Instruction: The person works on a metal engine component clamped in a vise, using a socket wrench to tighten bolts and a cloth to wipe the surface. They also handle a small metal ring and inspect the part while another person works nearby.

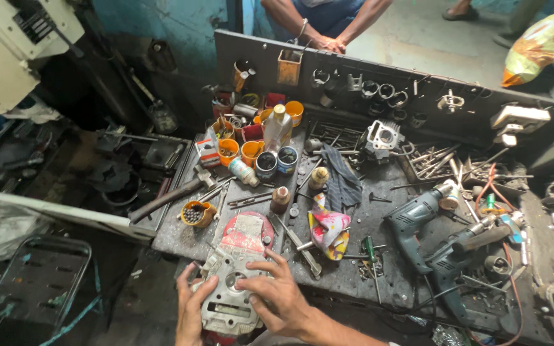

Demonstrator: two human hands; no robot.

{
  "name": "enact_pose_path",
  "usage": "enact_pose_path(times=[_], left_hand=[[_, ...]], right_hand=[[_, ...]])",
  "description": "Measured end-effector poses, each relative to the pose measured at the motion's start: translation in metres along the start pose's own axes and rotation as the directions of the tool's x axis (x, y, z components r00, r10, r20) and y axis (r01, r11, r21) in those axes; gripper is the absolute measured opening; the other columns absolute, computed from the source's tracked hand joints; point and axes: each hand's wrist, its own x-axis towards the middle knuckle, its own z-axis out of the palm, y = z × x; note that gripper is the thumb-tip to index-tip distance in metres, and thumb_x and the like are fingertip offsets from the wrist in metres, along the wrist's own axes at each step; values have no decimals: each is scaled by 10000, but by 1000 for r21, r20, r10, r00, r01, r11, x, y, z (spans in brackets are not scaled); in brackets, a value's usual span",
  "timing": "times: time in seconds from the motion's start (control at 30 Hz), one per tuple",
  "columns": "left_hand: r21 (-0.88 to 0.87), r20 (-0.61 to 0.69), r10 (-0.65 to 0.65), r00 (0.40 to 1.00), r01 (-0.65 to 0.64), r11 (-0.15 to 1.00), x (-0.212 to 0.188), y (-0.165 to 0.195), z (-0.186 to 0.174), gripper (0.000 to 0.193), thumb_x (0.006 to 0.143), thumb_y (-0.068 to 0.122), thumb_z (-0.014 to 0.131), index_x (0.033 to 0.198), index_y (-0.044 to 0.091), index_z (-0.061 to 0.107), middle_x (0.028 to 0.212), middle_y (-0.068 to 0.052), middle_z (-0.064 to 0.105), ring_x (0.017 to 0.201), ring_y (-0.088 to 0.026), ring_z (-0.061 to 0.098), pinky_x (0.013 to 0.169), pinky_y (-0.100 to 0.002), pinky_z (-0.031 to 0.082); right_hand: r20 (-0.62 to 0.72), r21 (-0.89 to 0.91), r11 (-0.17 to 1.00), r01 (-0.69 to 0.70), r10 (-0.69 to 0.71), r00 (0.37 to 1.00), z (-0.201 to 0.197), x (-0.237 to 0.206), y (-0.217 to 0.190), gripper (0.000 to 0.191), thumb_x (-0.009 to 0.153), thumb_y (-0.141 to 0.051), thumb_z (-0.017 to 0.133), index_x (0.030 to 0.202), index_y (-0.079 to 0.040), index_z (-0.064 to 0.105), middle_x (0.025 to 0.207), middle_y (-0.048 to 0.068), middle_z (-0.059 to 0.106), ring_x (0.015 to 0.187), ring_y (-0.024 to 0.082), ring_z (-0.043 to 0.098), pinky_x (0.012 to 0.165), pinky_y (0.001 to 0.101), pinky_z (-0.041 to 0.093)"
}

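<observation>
At the near edge of the dark metal workbench (pixel 360 269), a grey finned engine cylinder head (pixel 229 291) lies with a round bore in its middle. My left hand (pixel 190 307) grips its left side. On its right side rests my right hand (pixel 277 291), fingers spread over the top. Just beyond the cylinder head is a red round lid (pixel 248 234) with a grey square gasket piece on it.
Behind are orange cups and cans (pixel 245 150), a clear bottle (pixel 277 128), a hammer (pixel 168 195), a colourful rag (pixel 328 227), a blue-grey drill (pixel 418 221), another cylinder (pixel 383 138) and loose tools. Another person's clasped hands (pixel 331 43) show beyond the back panel.
</observation>
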Motion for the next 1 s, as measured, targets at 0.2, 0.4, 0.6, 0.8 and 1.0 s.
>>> enact_pose_path(times=[0.2,0.4,0.6,0.8,1.0], left_hand=[[55,-12,17,1000,-16,998,-3,4,3,834,753,157,732,1509,125,381,1098,-173,631,948,-247,670,807,-382,552],[33,58,40,998,-42,999,-5,11,3,796,760,151,727,1482,98,395,1085,-208,721,932,-252,705,811,-364,553],[-38,92,65,994,-62,997,-7,14,8,692,777,116,716,1423,80,470,1080,-196,710,918,-229,707,780,-344,565],[-20,30,100,995,-100,995,-3,5,3,690,770,80,726,1410,100,469,1046,-186,670,852,-217,691,700,-326,557],[13,83,244,966,-246,969,4,-4,-3,675,824,87,738,1447,61,480,1074,-169,630,905,-167,662,757,-280,535]], right_hand=[[-132,125,991,46,-29,991,-6,-12,2,367,846,44,601,1197,-65,619,1083,46,771,1104,282,692,1144,570,406],[-116,189,982,23,-1,993,-3,-13,-3,383,825,88,602,1184,-43,613,1038,51,758,1031,266,684,1121,533,417],[-15,116,991,-72,74,997,-5,1,-12,297,891,19,657,1180,-42,621,1091,112,723,1035,299,673,1000,415,491],[140,-102,980,-171,184,973,-8,35,-24,476,875,-124,708,1318,-5,580,1137,195,646,1067,376,625,942,453,481],[424,-284,957,-64,185,887,1,67,-20,422,897,-173,713,1276,-35,587,956,135,670,893,340,668,794,463,523]])
